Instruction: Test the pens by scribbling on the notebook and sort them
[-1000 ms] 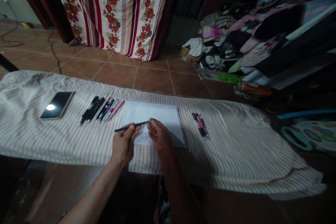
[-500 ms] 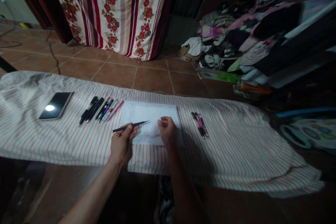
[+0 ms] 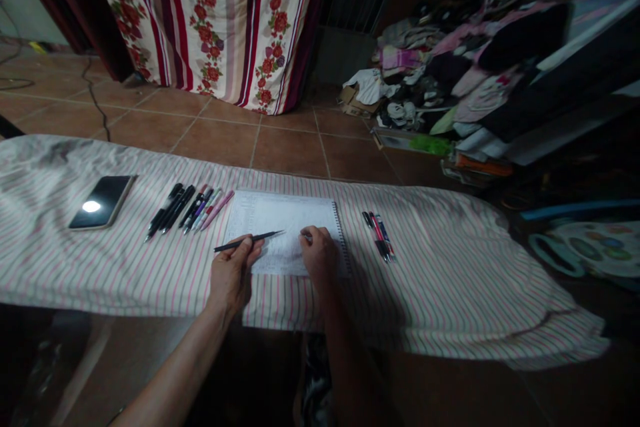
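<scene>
My left hand (image 3: 235, 263) is closed around a slim black pen (image 3: 257, 238), its thin pale tip aimed to the right above the page. Across from it, my right hand (image 3: 320, 252) has its fingers curled together over the right half of the notebook. A small dark bit shows at those fingertips, too small to name. Beneath both hands lies the open spiral notebook (image 3: 285, 208), with faint writing along its left and lower parts and the coil on its right edge.
Several pens (image 3: 187, 209) lie in a row left of the notebook, beyond them a phone (image 3: 103, 202). More pens (image 3: 379, 237) lie to the right. A striped cloth (image 3: 450, 267) covers the surface. Behind are a floral curtain (image 3: 235, 27) and heaped clothes (image 3: 465, 60).
The right hand has turned slightly and its fingers have shifted a little downward. My left hand holds the pen almost where it was. The view has shifted slightly.
</scene>
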A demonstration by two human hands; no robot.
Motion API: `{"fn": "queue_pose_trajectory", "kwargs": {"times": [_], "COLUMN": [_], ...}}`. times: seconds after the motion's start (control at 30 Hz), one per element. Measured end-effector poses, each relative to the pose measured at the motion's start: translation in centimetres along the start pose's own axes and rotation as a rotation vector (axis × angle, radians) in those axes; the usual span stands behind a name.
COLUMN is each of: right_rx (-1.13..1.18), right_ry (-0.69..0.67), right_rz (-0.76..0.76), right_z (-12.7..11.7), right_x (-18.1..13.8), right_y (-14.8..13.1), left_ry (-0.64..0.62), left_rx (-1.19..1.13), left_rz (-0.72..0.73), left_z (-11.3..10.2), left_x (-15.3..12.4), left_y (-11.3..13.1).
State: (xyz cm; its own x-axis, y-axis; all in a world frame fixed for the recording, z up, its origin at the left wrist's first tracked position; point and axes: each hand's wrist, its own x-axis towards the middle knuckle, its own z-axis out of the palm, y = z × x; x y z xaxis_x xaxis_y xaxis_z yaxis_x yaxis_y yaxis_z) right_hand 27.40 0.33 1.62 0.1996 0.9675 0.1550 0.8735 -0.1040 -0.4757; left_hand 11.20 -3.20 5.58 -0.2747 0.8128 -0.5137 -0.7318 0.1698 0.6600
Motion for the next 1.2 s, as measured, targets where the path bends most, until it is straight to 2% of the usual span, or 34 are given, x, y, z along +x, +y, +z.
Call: {"fn": "queue_pose_trajectory", "kwargs": {"times": [0.5,1.2], "right_rx": [0.129,0.082], "right_ry": [-0.095,-0.157], "right_rz": [-0.063,-0.120], "right_z": [-0.3,-0.9], "right_x": [0.1,-0.3], "right_y": [1.2,0.8], "left_ry": [-0.001,-0.026], "left_rx": [0.015,0.007], "left_rz": [-0.003,0.007], "left_z": [-0.3,-0.3], "left_x": [0.3,0.3], "left_y": [-0.5,-0.4]}}
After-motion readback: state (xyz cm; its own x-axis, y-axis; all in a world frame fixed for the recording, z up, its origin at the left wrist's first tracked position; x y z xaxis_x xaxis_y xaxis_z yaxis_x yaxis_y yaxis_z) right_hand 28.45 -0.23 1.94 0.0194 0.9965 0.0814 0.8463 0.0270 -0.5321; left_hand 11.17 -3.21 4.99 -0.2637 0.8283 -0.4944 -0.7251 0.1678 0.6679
